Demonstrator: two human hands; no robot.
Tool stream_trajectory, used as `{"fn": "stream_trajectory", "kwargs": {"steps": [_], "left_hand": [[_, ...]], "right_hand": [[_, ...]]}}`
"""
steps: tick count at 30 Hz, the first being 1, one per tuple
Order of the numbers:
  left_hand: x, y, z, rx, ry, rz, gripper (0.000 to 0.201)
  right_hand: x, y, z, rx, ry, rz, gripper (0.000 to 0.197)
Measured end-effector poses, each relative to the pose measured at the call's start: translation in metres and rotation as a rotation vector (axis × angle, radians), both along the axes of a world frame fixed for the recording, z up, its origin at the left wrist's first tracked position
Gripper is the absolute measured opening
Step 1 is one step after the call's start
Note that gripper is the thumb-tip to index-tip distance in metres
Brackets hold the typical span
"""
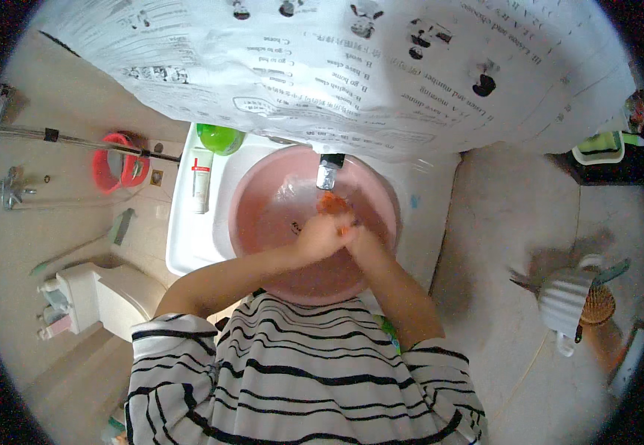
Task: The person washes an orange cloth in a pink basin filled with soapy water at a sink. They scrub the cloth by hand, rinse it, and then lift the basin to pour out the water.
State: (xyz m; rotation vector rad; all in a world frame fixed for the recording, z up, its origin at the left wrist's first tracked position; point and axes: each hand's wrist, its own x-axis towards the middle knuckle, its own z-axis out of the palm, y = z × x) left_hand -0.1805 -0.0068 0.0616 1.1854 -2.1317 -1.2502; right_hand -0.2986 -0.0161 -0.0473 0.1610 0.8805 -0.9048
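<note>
Orange clump [332,202] shows by left hand [325,234] and right hand [356,239], fingers curled, hold too blurred to tell, over pink basin [251,222], probably to catch drips.

Blurred orange item [331,202], partly hidden, within the outline of a round pink basin [251,204]

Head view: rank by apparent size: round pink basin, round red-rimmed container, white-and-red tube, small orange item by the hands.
1. Round pink basin
2. Round red-rimmed container
3. White-and-red tube
4. Small orange item, visible part only; blurred
</note>
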Motion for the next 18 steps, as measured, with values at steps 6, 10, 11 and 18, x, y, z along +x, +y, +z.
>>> {"fn": "stream_trajectory", "kwargs": {"steps": [6, 10, 11, 18], "left_hand": [[0.045, -0.025, 0.012, -0.139, -0.184, 0.229, 0.018], [0.032, -0.001, 0.038, -0.143, -0.250, 0.275, 0.014], [0.028, 0.015, 0.032, -0.296, -0.121, 0.172, 0.011], [0.035, -0.012, -0.005, -0.058, -0.130, 0.345, 0.025]], "right_hand": [[0.060, 0.022, 0.086, -0.043, 0.178, -0.117, 0.025], [0.062, 0.025, 0.072, -0.258, 0.121, -0.134, 0.028], [0.059, 0.029, 0.071, -0.437, -0.032, -0.120, 0.029], [0.038, 0.031, 0.104, -0.070, 0.252, 0.056, 0.039]]}}
